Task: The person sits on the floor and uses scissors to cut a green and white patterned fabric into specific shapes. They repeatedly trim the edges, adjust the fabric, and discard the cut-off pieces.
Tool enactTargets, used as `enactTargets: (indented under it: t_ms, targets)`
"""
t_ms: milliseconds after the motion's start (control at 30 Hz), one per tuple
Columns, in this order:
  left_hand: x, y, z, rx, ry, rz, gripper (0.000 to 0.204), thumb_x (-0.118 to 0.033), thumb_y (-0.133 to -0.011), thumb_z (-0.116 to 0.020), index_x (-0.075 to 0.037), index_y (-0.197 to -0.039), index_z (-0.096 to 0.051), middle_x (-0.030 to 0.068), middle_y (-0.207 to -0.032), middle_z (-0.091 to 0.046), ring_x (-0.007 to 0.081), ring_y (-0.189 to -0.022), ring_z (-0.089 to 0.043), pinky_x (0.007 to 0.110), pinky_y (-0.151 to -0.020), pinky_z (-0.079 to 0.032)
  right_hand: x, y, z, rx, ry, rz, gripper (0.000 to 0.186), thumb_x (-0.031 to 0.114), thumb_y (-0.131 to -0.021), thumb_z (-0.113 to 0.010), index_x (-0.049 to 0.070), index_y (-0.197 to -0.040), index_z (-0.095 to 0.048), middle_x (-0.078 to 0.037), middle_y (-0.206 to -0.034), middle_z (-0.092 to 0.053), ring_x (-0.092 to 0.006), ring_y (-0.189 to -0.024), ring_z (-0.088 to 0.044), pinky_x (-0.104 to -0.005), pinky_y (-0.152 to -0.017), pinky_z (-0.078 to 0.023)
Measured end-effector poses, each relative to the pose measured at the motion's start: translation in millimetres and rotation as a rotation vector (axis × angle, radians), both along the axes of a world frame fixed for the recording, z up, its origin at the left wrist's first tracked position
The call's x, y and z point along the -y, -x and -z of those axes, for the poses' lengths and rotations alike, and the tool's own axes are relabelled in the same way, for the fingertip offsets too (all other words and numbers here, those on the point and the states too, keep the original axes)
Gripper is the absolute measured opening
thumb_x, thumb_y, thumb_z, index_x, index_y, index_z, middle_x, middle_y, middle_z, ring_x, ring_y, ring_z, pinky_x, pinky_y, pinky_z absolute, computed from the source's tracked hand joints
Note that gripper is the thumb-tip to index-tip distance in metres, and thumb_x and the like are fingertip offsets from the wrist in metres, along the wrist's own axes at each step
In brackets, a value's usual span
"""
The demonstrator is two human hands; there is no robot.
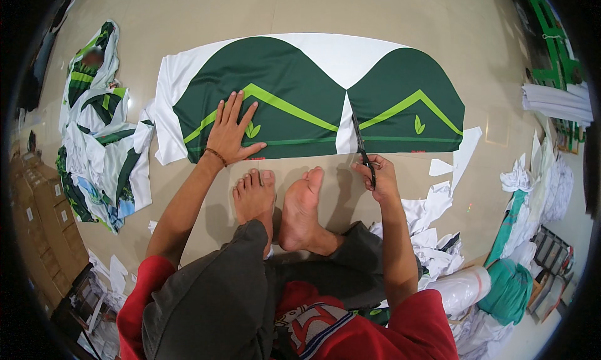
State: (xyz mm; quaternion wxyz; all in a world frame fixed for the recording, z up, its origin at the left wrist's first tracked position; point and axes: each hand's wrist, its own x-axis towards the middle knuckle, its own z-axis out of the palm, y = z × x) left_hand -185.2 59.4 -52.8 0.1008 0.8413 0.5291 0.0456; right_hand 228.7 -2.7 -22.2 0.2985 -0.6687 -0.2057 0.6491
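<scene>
Likely garment workshop: printed fabric sheet [300,119], scissors [361,148], white offcuts [431,206] on tiled floor [188,12], cardboard boxes [41,216].

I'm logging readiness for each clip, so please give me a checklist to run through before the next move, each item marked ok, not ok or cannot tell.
1. Broad dark green and white fabric sheet held down: ok, the left hand lies spread on its left green panel.
2. Black-handled scissors in grip: ok, held in the right hand.
3. Left fingers clear of the scissors: ok, well apart, off to their left.
4. Scissors lined up: ok, they point away from the person along the right edge of the narrow white wedge between the green panels.
5. Scissors open or closed: cannot tell, too thin here.
6. Bare feet off the fabric: ok, just short of its near edge.
</scene>
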Motion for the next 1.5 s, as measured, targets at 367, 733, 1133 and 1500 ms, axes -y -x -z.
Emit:
enactTargets:
  t_ms: [367,733,1133,1500]
  targets:
    - [0,-1,0,-0.002,0.008,-0.004,0.099,-0.073,-0.085,-0.06,-0.012,-0.16,-0.036,0.0261,-0.167,-0.019,0.0416,-0.156,-0.016,0.055,-0.126,-0.012,-20,5,0,-0.056,0.0,0.023,0.032,0.007,-0.078,-0.087,0.003,-0.095,-0.061,0.0,-0.067,-0.058,-0.0045,-0.04,-0.041,-0.0216,-0.036,-0.026]
    - [-1,0,1,0.001,-0.001,-0.002,0.099,-0.072,-0.085,-0.061,-0.012,-0.16,-0.036,0.0261,-0.167,-0.02,0.042,-0.155,-0.018,0.056,-0.126,-0.012,-33,8,4,-0.088,-0.009,0.02,0.033,0.006,-0.077,-0.088,0.002,-0.095,-0.061,-0.001,-0.069,-0.062,-0.0046,-0.041,-0.043,-0.0221,-0.035,-0.026]
    - [-20,11,3,0.01,-0.066,-0.032,0.09,-0.064,-0.089,-0.064,-0.013,-0.158,-0.039,0.0245,-0.166,-0.024,0.043,-0.153,-0.021,0.055,-0.125,-0.017,-11,25,-22,0.276,-0.139,-0.089,0.037,0.015,-0.083,-0.086,0.0,-0.107,-0.063,-0.005,-0.077,-0.07,-0.0083,-0.053,-0.059,-0.0229,-0.043,-0.039]
    - [-51,-18,-69,-0.192,0.425,-0.12,0.093,-0.065,-0.075,-0.076,-0.009,-0.144,-0.05,0.0225,-0.153,-0.043,0.04,-0.126,-0.056,0.049,-0.099,-0.05,5,-47,4,0.92,-0.574,-0.239,0.06,0.024,-0.08,-0.089,0.004,-0.126,-0.056,-0.02,-0.109,-0.075,-0.0331,-0.103,-0.073,-0.0373,-0.087,-0.054]
